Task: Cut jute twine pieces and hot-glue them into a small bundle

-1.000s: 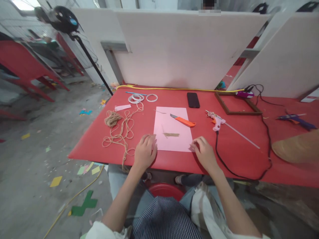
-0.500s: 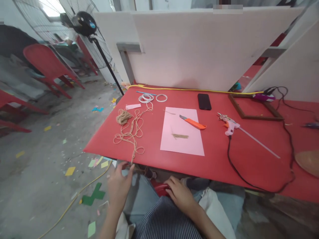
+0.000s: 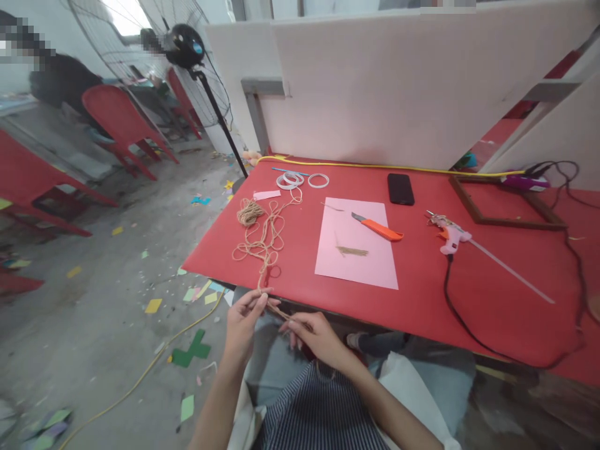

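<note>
Jute twine lies in loose loops on the red table and runs down over its front edge to my hands. My left hand pinches the twine at the edge. Lower and to the right, my right hand is closed on the same twine, with a short stretch between the two. A twine bundle sits behind the loops. On a pink sheet are short cut twine pieces and an orange cutter knife.
White rings, a black phone, a pink glue gun with its black cord, and a brown frame lie on the table. A white board stands behind. A fan, red chairs and a person are at the left.
My right hand has come up from my lap toward my left hand and taken hold of the twine. The camera view has turned slightly left.
</note>
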`<state>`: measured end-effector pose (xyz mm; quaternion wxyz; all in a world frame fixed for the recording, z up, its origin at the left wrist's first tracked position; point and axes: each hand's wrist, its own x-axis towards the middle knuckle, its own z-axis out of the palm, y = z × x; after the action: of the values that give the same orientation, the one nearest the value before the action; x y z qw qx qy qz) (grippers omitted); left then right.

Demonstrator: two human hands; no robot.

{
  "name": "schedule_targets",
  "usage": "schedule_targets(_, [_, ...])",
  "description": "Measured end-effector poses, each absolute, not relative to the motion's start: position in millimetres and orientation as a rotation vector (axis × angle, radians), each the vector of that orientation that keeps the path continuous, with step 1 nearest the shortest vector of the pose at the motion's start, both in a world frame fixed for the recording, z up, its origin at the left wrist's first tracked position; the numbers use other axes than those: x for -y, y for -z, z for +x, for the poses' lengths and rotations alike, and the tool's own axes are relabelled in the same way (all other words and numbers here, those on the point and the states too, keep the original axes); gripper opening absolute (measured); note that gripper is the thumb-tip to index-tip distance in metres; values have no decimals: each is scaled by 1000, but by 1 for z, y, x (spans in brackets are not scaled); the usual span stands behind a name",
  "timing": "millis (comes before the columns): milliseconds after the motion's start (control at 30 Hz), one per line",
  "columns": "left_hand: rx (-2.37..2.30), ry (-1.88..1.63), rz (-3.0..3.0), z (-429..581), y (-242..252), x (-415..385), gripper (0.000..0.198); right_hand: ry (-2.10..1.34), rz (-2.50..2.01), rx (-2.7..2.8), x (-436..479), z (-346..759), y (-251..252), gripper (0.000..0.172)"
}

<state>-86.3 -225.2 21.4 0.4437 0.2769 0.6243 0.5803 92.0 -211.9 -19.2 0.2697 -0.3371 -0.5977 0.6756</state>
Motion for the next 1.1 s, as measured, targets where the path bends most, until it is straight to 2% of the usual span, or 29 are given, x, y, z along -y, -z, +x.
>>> schedule_targets(167, [-1505, -1653, 515, -92, -31, 210, 45, -1710, -1038, 1581, 211, 141, 10, 49])
schedule_targets(367, [-1522, -1638, 626, -81, -35, 193, 44, -1495, -1253, 1186, 213, 187, -10, 47])
schedule_targets(533, [-1444, -1519, 682, -66, -31, 186, 50, -1472, -1226, 825, 209, 197, -23, 42])
schedule_targets(633, [-1442, -1429, 702, -62, -31, 183, 53, -1426, -1232, 810, 204, 202, -28, 46])
schedule_targets(833, [-1424, -1555, 637, -53, -28, 176, 49, -1557, -1196, 806, 198, 209, -33, 47])
schedule_targets(967, [-1377, -1637, 633, -39, -26, 172, 47, -1260, -1303, 756, 194, 204, -30, 48])
schedule_targets(1100, [-1329, -1684, 564, -29, -28, 170, 45, -1009, -1306, 759, 191, 205, -25, 42])
